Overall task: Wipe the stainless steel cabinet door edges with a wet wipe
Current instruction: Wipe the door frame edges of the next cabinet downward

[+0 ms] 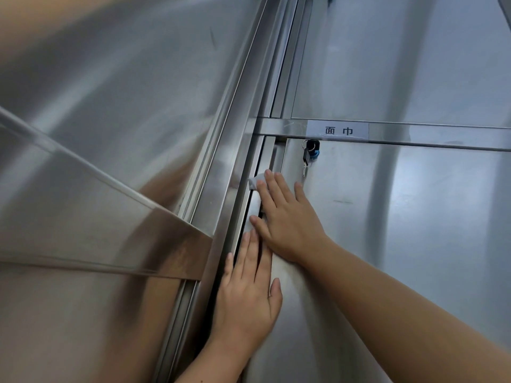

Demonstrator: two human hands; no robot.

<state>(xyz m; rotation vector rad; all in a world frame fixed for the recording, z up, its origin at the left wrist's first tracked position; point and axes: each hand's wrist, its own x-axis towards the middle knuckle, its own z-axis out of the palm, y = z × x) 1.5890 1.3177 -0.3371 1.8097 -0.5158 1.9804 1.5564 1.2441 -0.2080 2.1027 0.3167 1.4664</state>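
Wet wipe (253, 181) mostly hidden under right hand (287, 217) — only a corner shows.

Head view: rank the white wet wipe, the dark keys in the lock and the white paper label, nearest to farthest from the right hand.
1. White wet wipe: under the right hand's fingertips, at the door edge.
2. Dark keys: above and right of the fingertips.
3. White paper label: highest, on the crossbar.

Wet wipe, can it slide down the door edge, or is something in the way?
Yes, the left hand lies flat on the door edge just below the right hand pressing the wet wipe. Upward, nothing visible blocks it; the keys hang off to the side.
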